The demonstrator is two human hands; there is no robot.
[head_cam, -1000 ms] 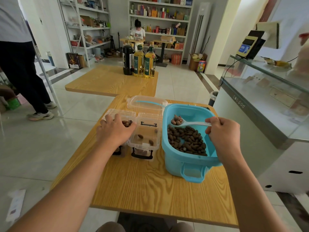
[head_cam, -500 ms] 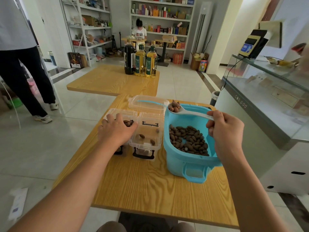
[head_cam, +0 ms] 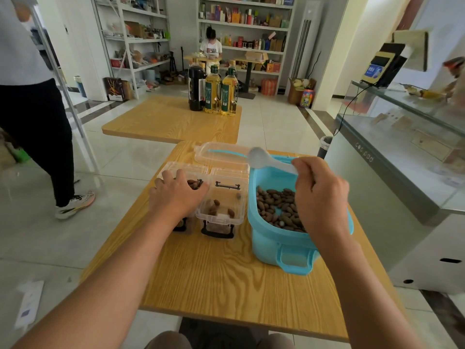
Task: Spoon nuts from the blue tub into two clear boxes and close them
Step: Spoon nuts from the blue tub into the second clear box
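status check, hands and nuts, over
Right hand grips white spoon above right box. Left hand rests on left box. Both boxes open; nothing blocking.

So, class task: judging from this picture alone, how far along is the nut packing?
Done: a few nuts lie in the right clear box, some in the left clear box.
In hand: the right hand holds the white spoon above the blue tub; the left hand rests on the left box.
Left: more spooning; both boxes are open.
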